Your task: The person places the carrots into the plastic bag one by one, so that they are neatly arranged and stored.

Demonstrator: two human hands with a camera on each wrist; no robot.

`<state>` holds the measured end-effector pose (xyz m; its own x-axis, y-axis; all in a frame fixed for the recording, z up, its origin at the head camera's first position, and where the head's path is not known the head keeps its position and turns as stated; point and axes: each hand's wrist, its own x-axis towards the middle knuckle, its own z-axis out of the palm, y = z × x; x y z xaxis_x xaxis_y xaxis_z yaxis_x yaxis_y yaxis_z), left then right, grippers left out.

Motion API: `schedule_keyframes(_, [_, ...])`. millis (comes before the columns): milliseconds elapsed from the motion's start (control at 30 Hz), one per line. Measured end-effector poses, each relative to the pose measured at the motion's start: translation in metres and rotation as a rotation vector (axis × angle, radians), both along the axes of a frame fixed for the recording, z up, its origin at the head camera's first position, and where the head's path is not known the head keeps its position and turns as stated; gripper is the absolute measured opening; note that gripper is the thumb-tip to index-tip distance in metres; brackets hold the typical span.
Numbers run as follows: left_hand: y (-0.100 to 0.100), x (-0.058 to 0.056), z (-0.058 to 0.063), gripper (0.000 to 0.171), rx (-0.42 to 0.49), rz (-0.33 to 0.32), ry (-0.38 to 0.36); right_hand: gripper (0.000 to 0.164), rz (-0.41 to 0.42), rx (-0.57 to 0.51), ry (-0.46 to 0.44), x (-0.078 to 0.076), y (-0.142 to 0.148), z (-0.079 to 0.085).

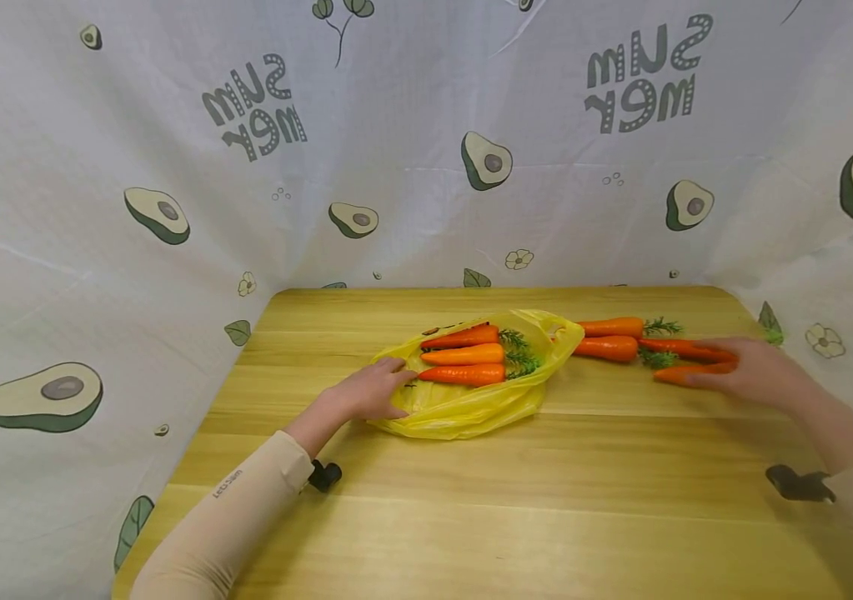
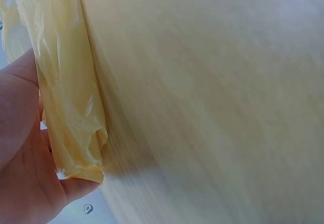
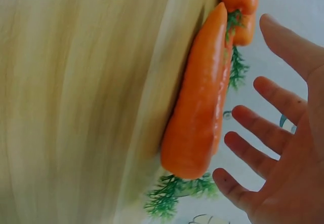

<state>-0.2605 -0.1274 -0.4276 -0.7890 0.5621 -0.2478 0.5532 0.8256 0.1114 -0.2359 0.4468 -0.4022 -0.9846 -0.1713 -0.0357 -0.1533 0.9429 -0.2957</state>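
A yellow plastic bag point(image 1: 464, 421) lies on the table with its mouth open, and three orange carrots point(image 1: 464, 355) with green tops show inside. At its left end my left hand point(image 1: 372, 390) grips the bag's edge; in the left wrist view yellow film point(image 2: 68, 92) covers part of the fingers. My right hand point(image 1: 760, 372) is over two carrots point(image 1: 684, 372) at the right of the table. The right wrist view shows that hand's fingers spread and apart from the near carrot point(image 3: 195, 107), with a second carrot partly hidden behind it.
Two more carrots point(image 1: 609, 347) lie just right of the bag, their tips hidden by its edge. The wooden table point(image 1: 471, 525) ends at a white cloth point(image 1: 411, 108) printed with avocados. Black wrist devices point(image 1: 324, 477) sit at both sleeves.
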Motion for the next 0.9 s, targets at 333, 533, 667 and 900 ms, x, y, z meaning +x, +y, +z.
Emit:
schedule_keyframes(333, [0.000, 0.001, -0.001, 0.073, -0.004, 0.005, -0.001, 0.073, 0.020, 0.025, -0.037, 0.000, 0.016, -0.006])
schedule_keyframes(533, [0.001, 0.001, -0.001, 0.074, -0.016, 0.006, -0.004, 0.049, 0.048, 0.072, 0.033, 0.004, 0.018, -0.009])
schedule_keyframes(667, [0.001, 0.000, -0.002, 0.074, -0.024, 0.007, -0.001, 0.045, 0.137, 0.190, 0.118, 0.008, 0.018, -0.012])
schedule_keyframes(900, [0.001, -0.001, -0.001, 0.073, -0.010, 0.008, 0.003, 0.042, 0.073, 0.134, 0.118, 0.010, 0.020, -0.019])
